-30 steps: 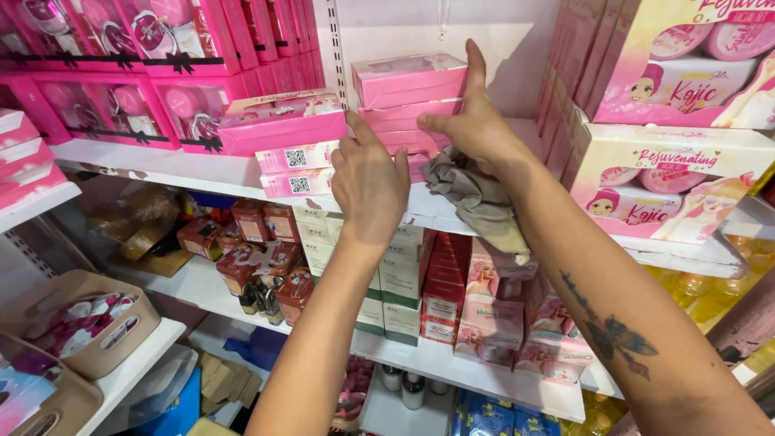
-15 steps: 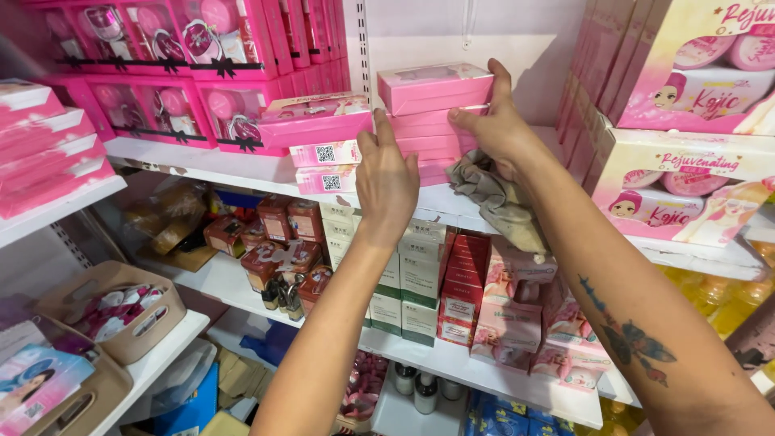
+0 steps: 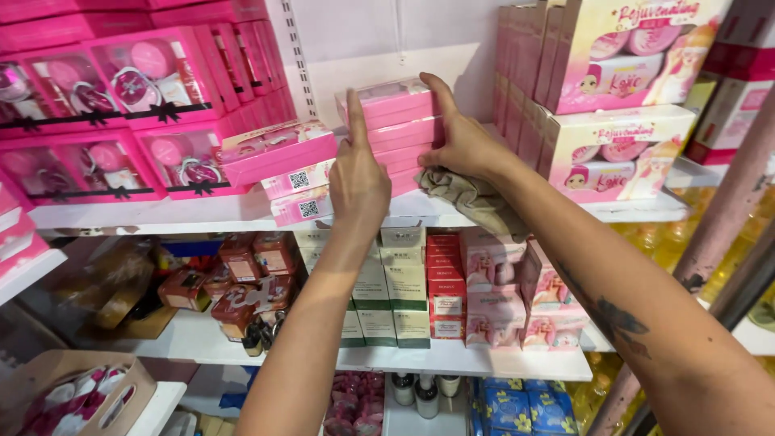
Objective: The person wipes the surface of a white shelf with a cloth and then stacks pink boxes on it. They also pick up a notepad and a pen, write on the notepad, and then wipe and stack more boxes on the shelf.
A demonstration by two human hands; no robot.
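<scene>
A stack of flat pink boxes [image 3: 401, 129] stands on the white upper shelf [image 3: 202, 216]. My left hand [image 3: 358, 179] presses flat against the stack's left side, fingers pointing up. My right hand [image 3: 462, 141] clasps the stack's right side, thumb over the top box. Under my right hand a crumpled beige cloth [image 3: 472, 200] lies on the shelf. Just left of the stack lean more pink boxes [image 3: 278, 152], some with square code labels on their ends.
Pink window gift boxes [image 3: 121, 81] fill the upper left. Large pink-and-cream boxes [image 3: 613, 121] stand at the right. The lower shelf [image 3: 468, 362] holds small white, red and pink cartons and brown jars [image 3: 242, 274]. A cardboard tray [image 3: 73, 387] sits bottom left.
Both hands have closed in on the two sides of the pink stack. The camera view has shifted slightly, moving the shelves down and to the right in the picture.
</scene>
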